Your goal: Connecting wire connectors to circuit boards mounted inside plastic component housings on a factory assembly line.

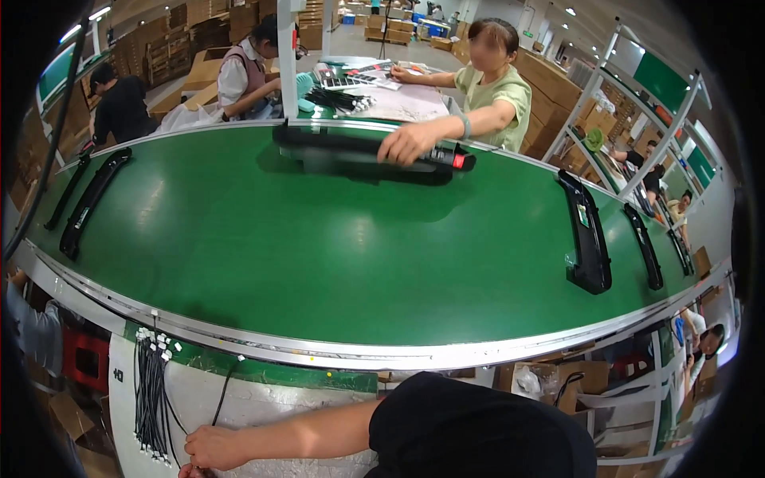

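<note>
While mid-belt lies open beyond rail | right hand curled by cables | left hand cropped | holds unclear

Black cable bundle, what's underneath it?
Around the bundle, a pale worktop shows, with a green strip by its upper end. The surface directly beneath is covered, so I can't tell what's there.

- Room: surface ahead-right of the hands
- In the way: cable bundle left of them
- Loose cable, then rail, ahead
</note>
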The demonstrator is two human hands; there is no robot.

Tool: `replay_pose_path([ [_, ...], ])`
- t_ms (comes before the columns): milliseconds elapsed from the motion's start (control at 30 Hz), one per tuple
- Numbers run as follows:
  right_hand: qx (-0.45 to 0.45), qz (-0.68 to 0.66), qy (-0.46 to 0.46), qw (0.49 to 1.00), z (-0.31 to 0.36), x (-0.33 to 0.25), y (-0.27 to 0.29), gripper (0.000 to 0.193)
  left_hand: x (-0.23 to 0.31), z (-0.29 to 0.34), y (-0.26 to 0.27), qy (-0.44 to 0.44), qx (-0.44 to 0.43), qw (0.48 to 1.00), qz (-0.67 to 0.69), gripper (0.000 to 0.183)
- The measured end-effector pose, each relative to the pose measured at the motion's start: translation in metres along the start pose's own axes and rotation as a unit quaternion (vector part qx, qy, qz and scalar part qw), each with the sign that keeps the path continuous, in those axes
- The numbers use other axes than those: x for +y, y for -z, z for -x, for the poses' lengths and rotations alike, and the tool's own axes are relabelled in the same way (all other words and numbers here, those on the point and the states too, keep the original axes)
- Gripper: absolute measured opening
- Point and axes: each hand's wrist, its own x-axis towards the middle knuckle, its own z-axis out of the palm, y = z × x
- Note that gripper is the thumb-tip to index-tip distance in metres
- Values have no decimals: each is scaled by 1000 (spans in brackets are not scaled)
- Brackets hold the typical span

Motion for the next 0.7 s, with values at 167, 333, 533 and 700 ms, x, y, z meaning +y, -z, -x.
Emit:
replay_pose_path([
  [167, -30, 25, 21, 999, -2, 4, 0, 10, 0, -4, -3, 14, 26, 999, 14, 17],
  [333, 6, 0, 22, 1000, -1, 5, -12, 10, -6, -4, 3, -2, 23, 1000, 11, 18],
  [533, 59, 0, 58, 997, 2, 2, -22, 9, -8, 0, 10, 2, 59, 998, -16, 16],
  [700, 0, -33, 85, 996, 1, -6, 15, 11, 7, 7, 0, 59, 64, 996, 34, 17],
])
